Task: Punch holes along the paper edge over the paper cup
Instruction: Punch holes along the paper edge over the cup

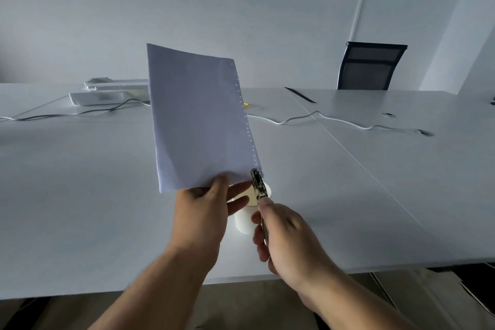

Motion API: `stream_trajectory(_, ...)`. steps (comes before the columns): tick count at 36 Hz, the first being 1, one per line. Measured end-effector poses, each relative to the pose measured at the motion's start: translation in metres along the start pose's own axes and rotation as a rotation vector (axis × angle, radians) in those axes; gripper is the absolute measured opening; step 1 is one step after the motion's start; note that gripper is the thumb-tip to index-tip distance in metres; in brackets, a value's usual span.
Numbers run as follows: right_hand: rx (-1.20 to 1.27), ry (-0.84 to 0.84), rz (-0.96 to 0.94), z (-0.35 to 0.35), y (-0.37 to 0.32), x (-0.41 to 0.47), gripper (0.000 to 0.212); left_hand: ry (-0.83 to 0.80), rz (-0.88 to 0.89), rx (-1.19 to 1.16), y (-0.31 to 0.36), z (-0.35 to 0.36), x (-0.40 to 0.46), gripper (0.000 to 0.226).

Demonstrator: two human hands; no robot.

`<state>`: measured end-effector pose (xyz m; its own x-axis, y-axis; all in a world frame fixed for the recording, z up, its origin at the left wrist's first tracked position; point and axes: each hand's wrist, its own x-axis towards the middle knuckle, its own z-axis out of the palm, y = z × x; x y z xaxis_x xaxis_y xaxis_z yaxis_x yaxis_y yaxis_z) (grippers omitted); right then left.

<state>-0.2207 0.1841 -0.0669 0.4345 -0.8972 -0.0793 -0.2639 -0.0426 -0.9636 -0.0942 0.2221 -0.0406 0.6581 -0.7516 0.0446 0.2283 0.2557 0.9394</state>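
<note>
My left hand (206,206) pinches the near bottom edge of a white paper sheet (198,118), holding it upright above the table. A row of small punched holes runs down the sheet's right edge. My right hand (286,238) grips the handles of a metal hole punch (257,185), whose jaws bite the paper's lower right corner. Directly below stands a white paper cup (245,218), partly hidden by both hands and the punch.
The white table (348,195) stretches away, its near edge just below my wrists. White cables (302,116) and white power strips (107,94) lie at the back. A black mesh chair (371,65) stands beyond the table at right.
</note>
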Motion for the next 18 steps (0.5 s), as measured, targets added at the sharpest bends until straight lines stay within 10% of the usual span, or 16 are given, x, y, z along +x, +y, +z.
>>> stream_trajectory(18, 0.018, 0.024, -0.045, 0.0069, 0.0058, 0.002, 0.051, 0.004, -0.044, -0.053, 0.0004, 0.0034, -0.0037, 0.03)
